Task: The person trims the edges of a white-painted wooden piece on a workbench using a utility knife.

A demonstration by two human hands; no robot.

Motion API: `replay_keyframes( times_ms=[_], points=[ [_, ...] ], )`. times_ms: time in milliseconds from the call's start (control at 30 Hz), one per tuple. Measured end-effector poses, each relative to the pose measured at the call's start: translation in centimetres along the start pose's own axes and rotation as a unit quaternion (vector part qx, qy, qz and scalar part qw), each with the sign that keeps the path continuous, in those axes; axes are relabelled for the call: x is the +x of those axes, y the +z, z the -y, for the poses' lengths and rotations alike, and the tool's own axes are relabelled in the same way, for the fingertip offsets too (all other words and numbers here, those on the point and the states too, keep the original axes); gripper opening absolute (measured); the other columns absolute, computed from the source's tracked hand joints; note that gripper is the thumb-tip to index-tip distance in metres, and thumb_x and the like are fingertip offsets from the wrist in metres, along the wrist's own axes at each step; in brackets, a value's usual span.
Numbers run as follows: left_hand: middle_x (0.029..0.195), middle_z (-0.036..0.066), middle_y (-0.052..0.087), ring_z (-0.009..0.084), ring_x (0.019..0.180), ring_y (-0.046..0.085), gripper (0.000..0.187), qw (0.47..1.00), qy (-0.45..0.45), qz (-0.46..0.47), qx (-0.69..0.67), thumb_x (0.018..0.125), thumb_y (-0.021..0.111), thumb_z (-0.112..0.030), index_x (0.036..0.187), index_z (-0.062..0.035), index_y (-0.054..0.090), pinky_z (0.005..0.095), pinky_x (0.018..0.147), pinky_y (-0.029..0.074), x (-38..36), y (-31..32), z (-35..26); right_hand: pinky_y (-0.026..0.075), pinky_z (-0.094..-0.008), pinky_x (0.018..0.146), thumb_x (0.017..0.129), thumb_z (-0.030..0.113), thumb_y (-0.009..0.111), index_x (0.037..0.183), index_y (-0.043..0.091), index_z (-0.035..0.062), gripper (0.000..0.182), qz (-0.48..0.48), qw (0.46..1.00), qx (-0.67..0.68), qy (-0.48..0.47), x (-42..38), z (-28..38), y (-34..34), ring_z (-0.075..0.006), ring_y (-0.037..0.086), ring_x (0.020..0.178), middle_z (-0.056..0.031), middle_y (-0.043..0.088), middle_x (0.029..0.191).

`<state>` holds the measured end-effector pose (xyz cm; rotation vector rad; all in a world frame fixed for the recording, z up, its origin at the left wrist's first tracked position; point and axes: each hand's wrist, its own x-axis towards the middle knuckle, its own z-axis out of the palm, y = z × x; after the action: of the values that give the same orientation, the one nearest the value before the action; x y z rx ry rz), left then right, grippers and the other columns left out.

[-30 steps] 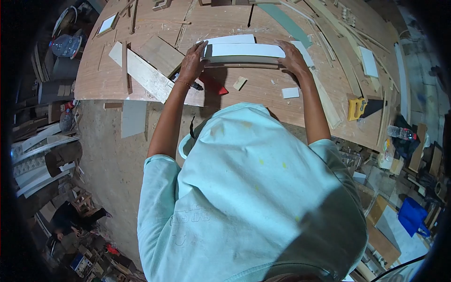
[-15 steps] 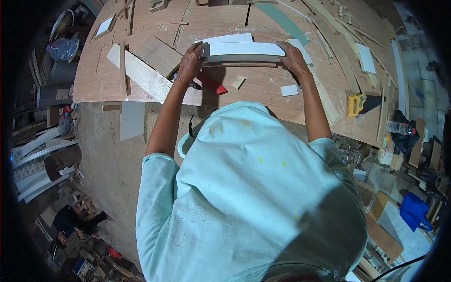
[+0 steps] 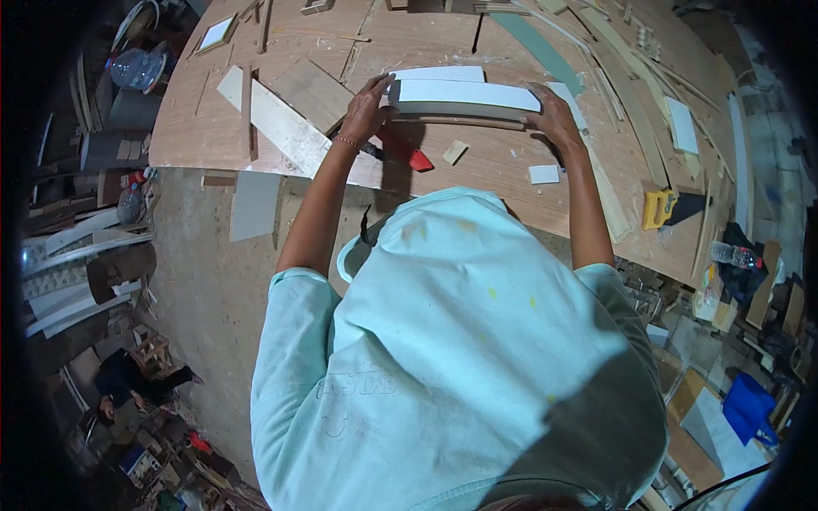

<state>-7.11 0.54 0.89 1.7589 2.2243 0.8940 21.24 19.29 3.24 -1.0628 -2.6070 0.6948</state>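
Observation:
A long white board piece (image 3: 467, 95) with a wooden underside is held between both my hands over the workbench (image 3: 477, 187). My left hand (image 3: 368, 111) is closed on its left end; the fingertips are partly hidden behind it. Round the right end my right hand (image 3: 555, 112) is closed too. Behind lies another white board (image 3: 443, 74). A red-headed tool (image 3: 419, 161) with a dark part lies near my left wrist, in shadow. A small wooden block (image 3: 455, 152) and a small white block (image 3: 544, 175) lie in front of the held piece.
A yellow-handled saw (image 3: 659, 209) lies at the bench's right edge. Wood strips (image 3: 626, 102) cover the right side. A pale plank (image 3: 281, 123) and a brown board (image 3: 311, 92) lie at left. Another person (image 3: 128, 383) sits low at lower left, among scrap.
The whole view has shifted slightly, so the bench and hands appear further right. Both hands keep their hold on the white board piece, with no clear change in grip.

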Motion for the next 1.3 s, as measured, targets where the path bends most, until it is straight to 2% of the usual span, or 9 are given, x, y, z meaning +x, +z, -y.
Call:
replay_keyframes(
  times_ms=[67, 167, 233, 300, 567, 767, 867, 967, 1300],
  points=[
    [0.118, 0.013, 0.047, 0.0304, 0.105, 0.048, 0.059, 1.0, -0.002, 0.0, 0.001, 0.061, 0.067, -0.005, 0.116, -0.0048, 0.047, 0.0355, 0.086, 0.041, 0.2, -0.2, 0.3, 0.031, -0.0309, 0.098, 0.061, 0.005, 0.069, 0.118, 0.047, 0.0059, 0.061, 0.004, 1.0, -0.01, -0.021, 0.4, -0.3, 0.3, -0.0255, 0.042, 0.113, -0.0127, 0.045, 0.123],
    [0.108, 0.017, 0.053, 0.0317, 0.1, 0.051, 0.057, 1.0, 0.003, 0.001, -0.009, 0.061, 0.068, -0.005, 0.114, -0.0045, 0.048, 0.0362, 0.084, 0.042, 0.4, -0.6, 0.5, 0.031, -0.032, 0.099, 0.065, 0.007, 0.066, 0.118, 0.047, 0.0064, 0.057, 0.019, 1.0, 0.014, 0.015, 0.3, 1.0, 0.0, -0.0263, 0.042, 0.113, -0.0122, 0.044, 0.123],
    [0.108, 0.016, 0.053, 0.0317, 0.1, 0.051, 0.057, 1.0, -0.007, -0.002, -0.009, 0.061, 0.068, -0.005, 0.114, -0.0047, 0.048, 0.0361, 0.084, 0.042, 0.3, -0.9, 0.4, 0.031, -0.0325, 0.099, 0.066, 0.008, 0.066, 0.118, 0.047, 0.0067, 0.055, 0.035, 0.999, 0.03, 0.021, 0.4, 0.9, 0.2, -0.0266, 0.042, 0.114, -0.0118, 0.044, 0.124],
    [0.109, 0.016, 0.053, 0.0314, 0.099, 0.051, 0.057, 1.0, -0.007, -0.006, -0.017, 0.061, 0.068, -0.006, 0.114, -0.0048, 0.048, 0.0359, 0.084, 0.042, -0.1, -1.0, 0.5, 0.03, -0.0338, 0.1, 0.066, 0.01, 0.066, 0.119, 0.046, 0.0072, 0.056, -0.002, 0.998, -0.063, 0.009, 0.2, 1.0, 0.4, -0.0268, 0.041, 0.115, -0.0119, 0.044, 0.124],
    [0.113, 0.015, 0.052, 0.0293, 0.103, 0.05, 0.059, 0.998, -0.033, 0.008, -0.046, 0.063, 0.069, -0.004, 0.118, -0.0071, 0.047, 0.035, 0.086, 0.042, 0.1, -1.1, 0.6, 0.028, -0.0347, 0.101, 0.064, 0.013, 0.068, 0.119, 0.046, 0.0061, 0.059, -0.011, 0.996, -0.084, -0.011, 0.7, 2.0, 0.9, -0.0257, 0.038, 0.117, -0.0132, 0.044, 0.124],
    [0.109, 0.016, 0.053, 0.0301, 0.101, 0.051, 0.059, 0.998, 0.004, 0.002, -0.067, 0.06, 0.07, -0.01, 0.115, -0.0042, 0.048, 0.0336, 0.085, 0.042, 0.9, -0.8, 0.3, 0.029, -0.0354, 0.1, 0.063, 0.018, 0.071, 0.121, 0.044, 0.0059, 0.065, -0.001, 0.994, -0.105, -0.006, 0.8, 2.9, 0.9, -0.0268, 0.037, 0.118, -0.0134, 0.043, 0.125],
    [0.105, 0.017, 0.056, 0.0301, 0.098, 0.053, 0.057, 0.997, -0.046, -0.016, -0.062, 0.061, 0.07, -0.011, 0.113, -0.0012, 0.049, 0.0338, 0.083, 0.043, 0.4, 0.2, 0.7, 0.029, -0.0355, 0.1, 0.063, 0.017, 0.07, 0.12, 0.044, 0.0032, 0.064, -0.036, 0.995, -0.085, 0.033, 0.2, 3.1, 0.7, -0.0273, 0.038, 0.117, -0.0148, 0.042, 0.125],
    [0.1, 0.019, 0.058, 0.0282, 0.094, 0.057, 0.052, 0.974, -0.135, -0.055, -0.175, 0.062, 0.071, -0.013, 0.109, 0.0025, 0.052, 0.0336, 0.079, 0.045, -0.4, 0.8, 0.6, 0.028, -0.0351, 0.1, 0.063, 0.016, 0.07, 0.119, 0.045, 0.0016, 0.063, -0.055, 0.995, -0.062, 0.054, 0.1, 1.4, 1.4, -0.0277, 0.037, 0.117, -0.0161, 0.042, 0.125],
    [0.102, 0.018, 0.057, 0.0272, 0.091, 0.058, 0.055, 0.981, -0.081, -0.041, -0.174, 0.063, 0.07, -0.007, 0.114, -0.0037, 0.05, 0.0336, 0.077, 0.047, 0.2, 0.9, 0.8, 0.029, -0.0344, 0.1, 0.065, 0.014, 0.069, 0.12, 0.044, 0.0059, 0.061, -0.017, 0.996, -0.077, 0.035, -0.1, 2.7, 1.2, -0.0257, 0.037, 0.118, -0.0119, 0.043, 0.125]
  ],
)
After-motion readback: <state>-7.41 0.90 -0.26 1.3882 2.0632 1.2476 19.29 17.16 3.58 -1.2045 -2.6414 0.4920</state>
